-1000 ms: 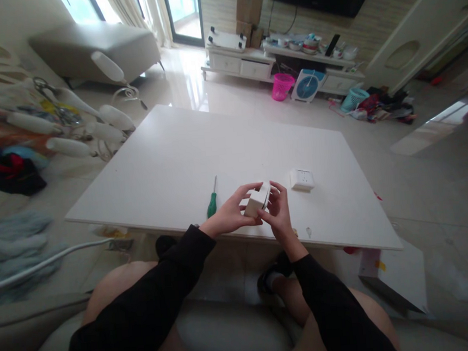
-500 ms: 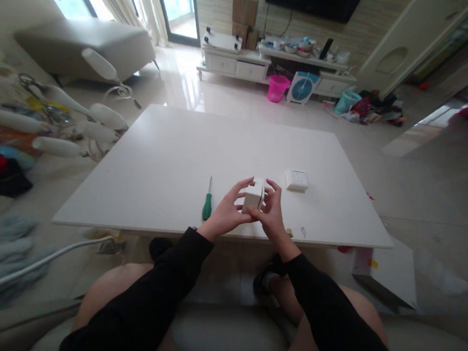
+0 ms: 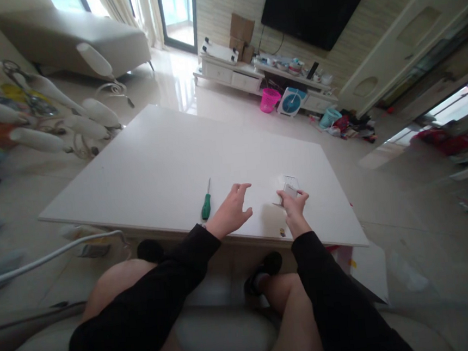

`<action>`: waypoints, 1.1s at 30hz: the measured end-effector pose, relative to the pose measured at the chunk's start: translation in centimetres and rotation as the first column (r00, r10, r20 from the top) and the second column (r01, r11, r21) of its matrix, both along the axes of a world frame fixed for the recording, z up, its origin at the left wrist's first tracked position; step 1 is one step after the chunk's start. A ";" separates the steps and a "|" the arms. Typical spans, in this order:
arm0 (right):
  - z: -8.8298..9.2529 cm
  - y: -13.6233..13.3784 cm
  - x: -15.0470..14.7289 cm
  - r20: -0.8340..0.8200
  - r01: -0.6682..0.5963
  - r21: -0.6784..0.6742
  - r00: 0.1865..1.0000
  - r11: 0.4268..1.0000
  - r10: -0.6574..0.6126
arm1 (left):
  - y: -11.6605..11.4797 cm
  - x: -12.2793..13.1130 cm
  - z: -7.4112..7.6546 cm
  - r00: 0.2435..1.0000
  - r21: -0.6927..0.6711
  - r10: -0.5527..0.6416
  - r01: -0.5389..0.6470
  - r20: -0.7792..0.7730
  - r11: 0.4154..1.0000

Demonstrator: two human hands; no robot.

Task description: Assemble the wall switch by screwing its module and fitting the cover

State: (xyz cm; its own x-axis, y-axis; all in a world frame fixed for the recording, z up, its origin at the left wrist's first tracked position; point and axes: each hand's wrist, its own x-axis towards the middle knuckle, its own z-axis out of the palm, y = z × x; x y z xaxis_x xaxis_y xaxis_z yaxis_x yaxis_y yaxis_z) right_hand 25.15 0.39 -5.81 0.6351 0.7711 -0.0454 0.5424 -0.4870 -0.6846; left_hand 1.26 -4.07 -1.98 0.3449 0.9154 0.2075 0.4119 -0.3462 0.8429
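Over the right part of the white table, my right hand (image 3: 295, 205) grips a small white box (image 3: 289, 191) between thumb and fingers. Just behind it is a white socket piece (image 3: 291, 179), partly hidden by the held box. My left hand (image 3: 232, 209) is held above the table near its front edge, fingers apart, with nothing in it. To its left lies a green-handled screwdriver (image 3: 206, 205), its shaft pointing away from me. A small brownish-yellow item (image 3: 282, 232) rests close to the front edge, below my right hand.
The white table (image 3: 167, 165) spans the middle. A white lamp with curved arms (image 3: 90, 128) stands by its left side. Beyond are a pink basket (image 3: 269, 101), a blue fan (image 3: 292, 101) and a low cabinet (image 3: 229, 75). My legs are under the front edge.
Both hands were around the white box; my left hand has let go and opened. My right hand has carried the box rightward to the socket piece. The head view has shifted slightly.
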 end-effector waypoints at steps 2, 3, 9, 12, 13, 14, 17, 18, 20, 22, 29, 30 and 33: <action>-0.2 0.5 2.1 0.039 0.143 -0.159 0.990 0.977 -0.139 | -0.3 0.1 0.4 0.999 0.021 -0.010 0.011 -0.035 1.000; -0.4 0.6 3.0 0.076 0.169 -0.208 0.985 0.964 -0.156 | -0.4 0.1 0.6 0.999 0.022 -0.015 0.016 -0.045 1.000; -2.1 0.8 5.3 0.239 0.193 -0.285 0.963 0.939 -0.126 | -0.7 0.4 1.1 0.994 0.007 -0.040 0.040 -0.099 0.999; -2.6 1.4 5.1 0.251 0.172 -0.292 0.963 0.941 -0.098 | -0.5 0.6 0.8 0.993 0.013 -0.031 0.033 -0.114 0.999; -2.7 1.6 5.0 0.256 0.162 -0.293 0.963 0.942 -0.086 | -0.5 0.7 0.7 0.993 0.015 -0.028 0.030 -0.117 0.999; -2.7 1.9 4.8 0.262 0.153 -0.293 0.962 0.944 -0.074 | -0.5 0.8 0.5 0.992 0.018 -0.026 0.028 -0.120 0.999; -2.6 2.4 4.4 0.273 0.144 -0.291 0.960 0.946 -0.062 | -0.8 1.2 0.1 0.992 0.040 -0.035 0.040 -0.122 0.998; -2.6 2.5 4.2 0.284 0.141 -0.283 0.957 0.949 -0.058 | -0.9 1.4 -0.1 0.991 0.054 -0.044 0.051 -0.124 0.997; -2.3 2.1 3.9 0.338 0.098 -0.235 0.941 0.967 -0.013 | -1.3 1.7 -0.3 0.989 0.087 -0.065 0.077 -0.130 0.993; -1.8 1.0 3.8 0.430 -0.038 -0.170 0.896 0.985 0.109 | -1.9 2.0 -0.4 0.986 0.118 -0.079 0.097 -0.147 0.988; 1.3 -6.2 6.0 0.643 -0.576 -0.312 0.457 0.755 0.615 | -5.9 0.8 0.4 0.838 0.058 -0.199 0.264 -0.507 0.963; 1.6 -7.3 6.7 0.641 -0.610 -0.331 0.415 0.720 0.646 | -6.8 0.0 0.6 0.792 -0.016 -0.213 0.249 -0.572 0.968; 2.2 -10.2 8.3 0.624 -0.704 -0.335 0.333 0.627 0.707 | -9.8 -3.3 1.0 0.654 -0.113 -0.201 0.175 -0.729 0.978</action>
State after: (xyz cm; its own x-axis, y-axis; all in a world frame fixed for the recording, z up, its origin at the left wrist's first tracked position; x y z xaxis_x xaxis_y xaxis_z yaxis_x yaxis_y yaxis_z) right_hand 33.50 -9.79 -3.56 -0.3027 0.9472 0.1055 0.9530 0.3025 0.0182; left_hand -2.06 -13.82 -1.01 0.5389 0.8146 -0.2146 0.8288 -0.4673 0.3077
